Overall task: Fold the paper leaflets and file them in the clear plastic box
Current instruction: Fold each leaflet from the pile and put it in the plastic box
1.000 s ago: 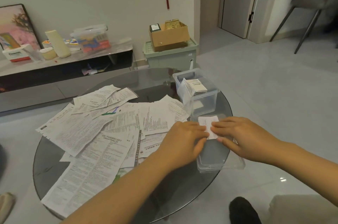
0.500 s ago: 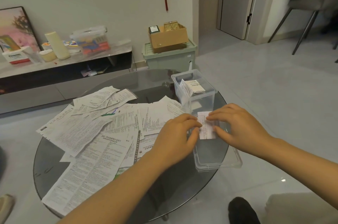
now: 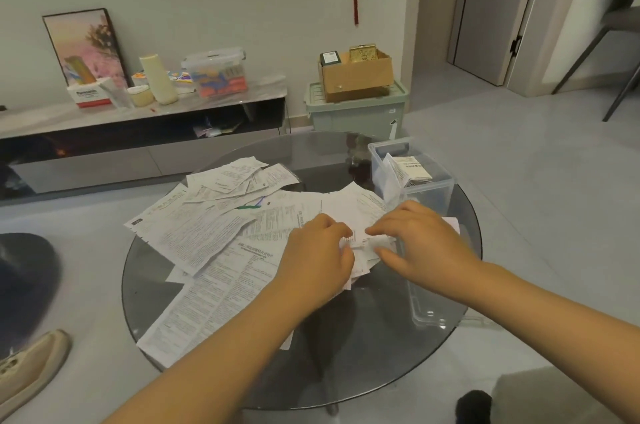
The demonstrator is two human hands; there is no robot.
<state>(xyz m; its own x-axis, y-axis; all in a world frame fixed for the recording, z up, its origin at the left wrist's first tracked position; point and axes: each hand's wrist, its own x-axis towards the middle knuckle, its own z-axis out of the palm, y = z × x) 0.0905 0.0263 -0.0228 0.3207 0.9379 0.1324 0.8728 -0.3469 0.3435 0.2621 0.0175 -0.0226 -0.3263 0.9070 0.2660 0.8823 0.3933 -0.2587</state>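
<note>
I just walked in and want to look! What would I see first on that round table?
First you would see the pile of paper leaflets spread over the left and middle of the round glass table. Near the table's right side, the left hand and right hand work a small leaflet between them. Behind the hands stands the clear plastic box with folded papers inside.
</note>
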